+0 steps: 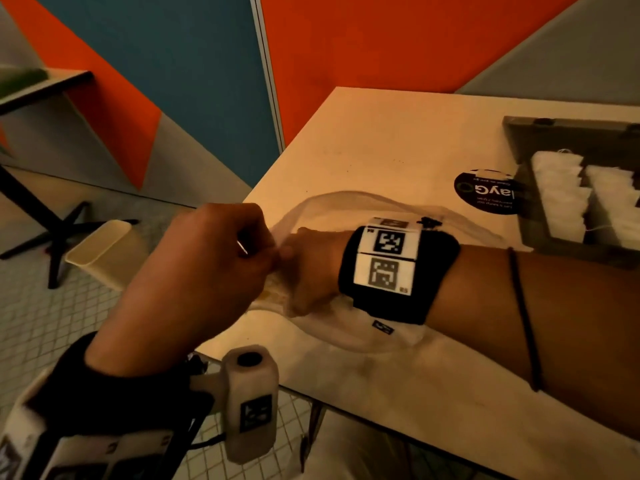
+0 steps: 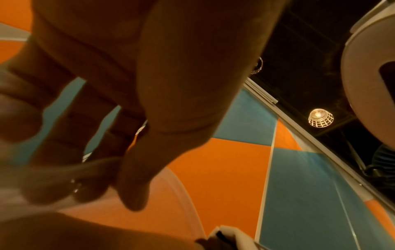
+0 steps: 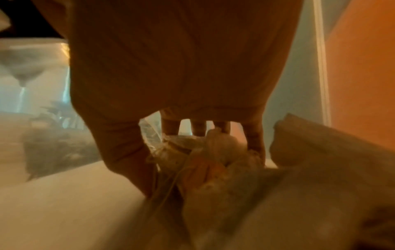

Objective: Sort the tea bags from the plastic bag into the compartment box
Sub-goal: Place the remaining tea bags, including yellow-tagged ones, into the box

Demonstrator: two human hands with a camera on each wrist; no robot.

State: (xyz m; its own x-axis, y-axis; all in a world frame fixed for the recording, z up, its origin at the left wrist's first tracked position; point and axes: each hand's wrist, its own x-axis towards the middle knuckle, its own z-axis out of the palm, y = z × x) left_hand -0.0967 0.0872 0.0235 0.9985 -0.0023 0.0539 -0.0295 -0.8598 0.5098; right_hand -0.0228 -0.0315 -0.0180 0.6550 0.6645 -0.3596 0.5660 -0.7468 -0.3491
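A clear plastic bag lies on the wooden table near its left edge. My left hand pinches the bag's mouth between thumb and curled fingers; in the left wrist view the film runs under those fingers. My right hand is inside the bag. In the right wrist view its thumb and fingers close around a crumpled bunch of tea bags. The dark compartment box stands open at the right, with rows of white tea bags in it.
A black round sticker lies on the table beside the box. A cream bin stands on the tiled floor left of the table, near another table's black foot. Orange and blue partition panels stand behind.
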